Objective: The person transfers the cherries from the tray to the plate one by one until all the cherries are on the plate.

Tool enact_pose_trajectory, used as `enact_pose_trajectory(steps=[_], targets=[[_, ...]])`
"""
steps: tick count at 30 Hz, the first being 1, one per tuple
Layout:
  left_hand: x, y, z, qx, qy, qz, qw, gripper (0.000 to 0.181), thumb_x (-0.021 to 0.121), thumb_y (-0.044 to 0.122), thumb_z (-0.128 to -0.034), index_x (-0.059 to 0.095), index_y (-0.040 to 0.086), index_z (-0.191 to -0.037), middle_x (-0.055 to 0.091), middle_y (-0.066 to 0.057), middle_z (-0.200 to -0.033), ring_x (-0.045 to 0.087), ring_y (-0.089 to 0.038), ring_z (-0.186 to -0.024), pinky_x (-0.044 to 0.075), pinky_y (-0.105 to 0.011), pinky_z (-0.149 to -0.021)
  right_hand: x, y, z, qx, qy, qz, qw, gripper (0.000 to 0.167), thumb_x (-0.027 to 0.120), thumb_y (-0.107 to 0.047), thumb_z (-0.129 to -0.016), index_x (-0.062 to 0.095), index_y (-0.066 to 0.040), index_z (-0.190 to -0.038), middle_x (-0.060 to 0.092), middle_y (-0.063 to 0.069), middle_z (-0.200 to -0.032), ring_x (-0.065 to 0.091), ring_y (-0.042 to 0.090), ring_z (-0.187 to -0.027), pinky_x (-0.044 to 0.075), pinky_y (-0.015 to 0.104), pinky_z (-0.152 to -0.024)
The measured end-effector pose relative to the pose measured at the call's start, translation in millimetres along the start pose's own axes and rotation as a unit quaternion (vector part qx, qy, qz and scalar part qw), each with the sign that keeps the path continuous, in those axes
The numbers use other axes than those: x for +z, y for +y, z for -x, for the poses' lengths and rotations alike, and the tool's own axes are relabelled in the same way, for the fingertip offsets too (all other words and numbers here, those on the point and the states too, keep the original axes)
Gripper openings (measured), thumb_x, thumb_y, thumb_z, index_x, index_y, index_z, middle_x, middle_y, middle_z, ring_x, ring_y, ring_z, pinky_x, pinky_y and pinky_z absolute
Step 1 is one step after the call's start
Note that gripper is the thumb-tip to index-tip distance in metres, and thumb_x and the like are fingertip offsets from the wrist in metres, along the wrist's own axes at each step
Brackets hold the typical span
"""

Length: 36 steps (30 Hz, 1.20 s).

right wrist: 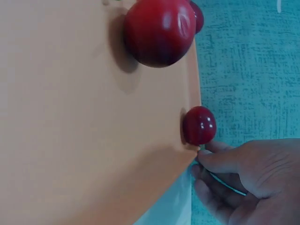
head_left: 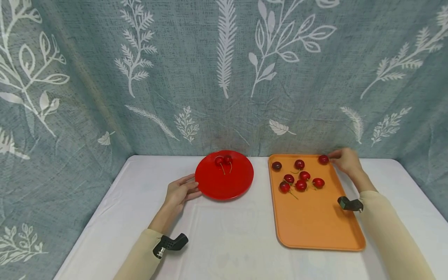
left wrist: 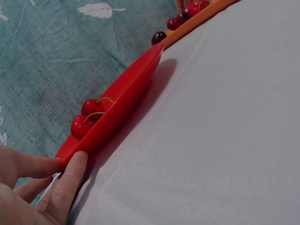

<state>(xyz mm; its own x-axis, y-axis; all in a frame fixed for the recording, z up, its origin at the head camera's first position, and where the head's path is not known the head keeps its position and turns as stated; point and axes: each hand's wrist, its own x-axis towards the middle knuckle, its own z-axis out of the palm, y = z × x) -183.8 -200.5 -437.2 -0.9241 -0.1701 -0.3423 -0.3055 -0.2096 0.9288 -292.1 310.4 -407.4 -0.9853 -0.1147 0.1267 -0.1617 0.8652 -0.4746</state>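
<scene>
My left hand [head_left: 178, 191] pinches the near-left rim of a round red plate [head_left: 224, 186] on the white table, fingers on both sides of the rim in the left wrist view. Two red cherries [left wrist: 82, 126] with green stems lie on the plate. At the far right corner of an orange tray [head_left: 315, 225], my right hand [head_left: 348, 160] has its thumb and fingertips drawn together at a dark red cherry [right wrist: 199, 125]. Its stem is hidden by the fingers. Several more cherries [head_left: 301, 185], some with stems, lie in the tray's far half.
A white cloth covers the table [head_left: 231, 237]. Behind it hangs a grey-green curtain [head_left: 196, 77] with white leaf prints, close to the far edges of plate and tray. The tray has a low raised rim. Dark wrist cameras [head_left: 171, 244] sit on both sleeves.
</scene>
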Motion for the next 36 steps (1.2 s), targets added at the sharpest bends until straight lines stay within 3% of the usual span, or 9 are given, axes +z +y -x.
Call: enact_pose_trajectory(steps=[8, 18, 23, 29, 36], targets=[[2.3, -0.8, -0.4, 0.0, 0.004, -0.004, 1.0, 0.047, 0.059, 0.0, -0.0951, 0.047, -0.003, -0.141, 0.068, -0.012, -0.104, 0.07, -0.014, -0.073, 0.061, -0.03, -0.072, -1, 0, 0.8, 0.029, -0.001, 0.009, 0.9995, 0.019, 0.065, -0.001, -0.086, 0.072, 0.009, -0.101, 0.068, 0.029, -0.102, 0.058, 0.049, -0.099, 0.052, 0.049, -0.073], [-0.2, -0.8, -0.3, 0.003, 0.002, -0.02, 0.9998, 0.048, 0.058, 0.001, -0.0955, 0.046, -0.003, -0.142, 0.067, -0.015, -0.107, 0.071, -0.014, -0.075, 0.061, -0.03, -0.073, -3, -1, 4.6, 0.022, 0.007, -0.008, 0.9997, 0.017, 0.07, -0.001, -0.081, 0.074, 0.008, -0.095, 0.071, 0.023, -0.089, 0.062, 0.044, -0.09, 0.047, 0.027, -0.059], [-1.3, 0.4, 0.6, 0.005, -0.001, -0.027, 0.9996, 0.048, 0.058, 0.002, -0.0959, 0.046, -0.003, -0.143, 0.067, -0.013, -0.105, 0.071, -0.014, -0.076, 0.06, -0.031, -0.073, -7, -4, 5.5, 0.022, 0.0, -0.007, 0.9997, 0.019, 0.072, -0.004, -0.081, 0.073, 0.008, -0.096, 0.072, 0.022, -0.087, 0.064, 0.036, -0.079, 0.046, 0.025, -0.055], [-1.0, 0.6, 0.5, 0.003, 0.002, -0.018, 0.9998, 0.048, 0.058, 0.0, -0.0956, 0.047, -0.003, -0.142, 0.068, -0.011, -0.1, 0.071, -0.014, -0.075, 0.061, -0.031, -0.072, -11, -11, 3.9, 0.022, 0.0, -0.03, 0.9993, 0.021, 0.071, -0.007, -0.084, 0.073, 0.009, -0.097, 0.072, 0.022, -0.088, 0.061, 0.016, -0.07, 0.047, 0.024, -0.054], [0.2, -0.7, 0.4, 0.004, -0.003, -0.018, 0.9998, 0.048, 0.057, 0.001, -0.0962, 0.046, -0.002, -0.142, 0.067, -0.011, -0.103, 0.071, -0.014, -0.076, 0.06, -0.031, -0.073, -3, -31, 1.5, 0.026, 0.049, -0.043, 0.9975, 0.019, 0.069, -0.003, -0.086, 0.073, 0.011, -0.098, 0.071, 0.026, -0.093, 0.066, 0.031, -0.077, 0.044, 0.022, -0.054]])
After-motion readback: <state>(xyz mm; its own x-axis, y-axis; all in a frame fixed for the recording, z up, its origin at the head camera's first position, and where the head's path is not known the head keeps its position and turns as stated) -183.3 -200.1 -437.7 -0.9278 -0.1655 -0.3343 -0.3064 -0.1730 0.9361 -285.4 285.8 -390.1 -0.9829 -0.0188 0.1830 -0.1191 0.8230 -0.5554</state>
